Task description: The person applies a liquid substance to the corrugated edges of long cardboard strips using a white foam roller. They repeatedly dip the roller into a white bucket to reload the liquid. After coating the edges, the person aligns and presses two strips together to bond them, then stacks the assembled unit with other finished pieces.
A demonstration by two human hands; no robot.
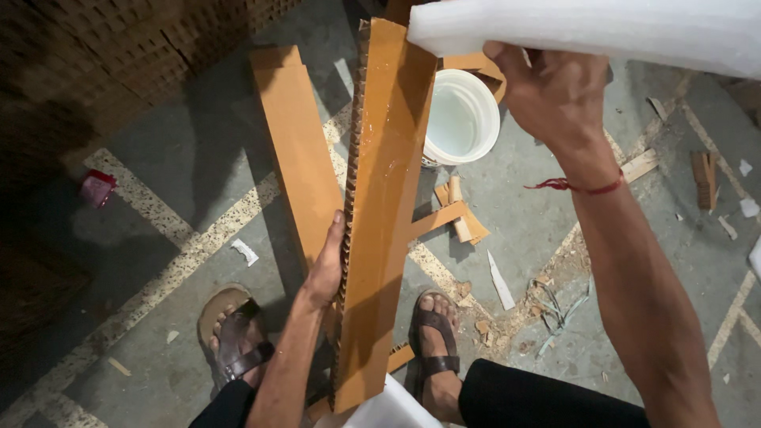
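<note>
1. While the left hand (323, 269) grips the long brown honeycomb cardboard strip (380, 214) by its edge, upright above the feet, the right hand (555, 87) clutches white foam sheet (602, 32).
2. Behind sits a round white bucket (460, 119); a small red packet (97, 188) lies far left.

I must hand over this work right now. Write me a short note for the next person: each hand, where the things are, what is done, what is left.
Left hand: grips the left edge of a long honeycomb cardboard strip, held upright above the floor; its brown face looks glossy.
Right hand: holds a white foam sheet raised at the strip's top end.
Nearby: second brown strip behind the first; white bucket on the floor; cardboard offcuts beside the sandalled feet.
Done: strip picked up, foam in hand.
Left: the foam does not yet lie along the strip.
</note>
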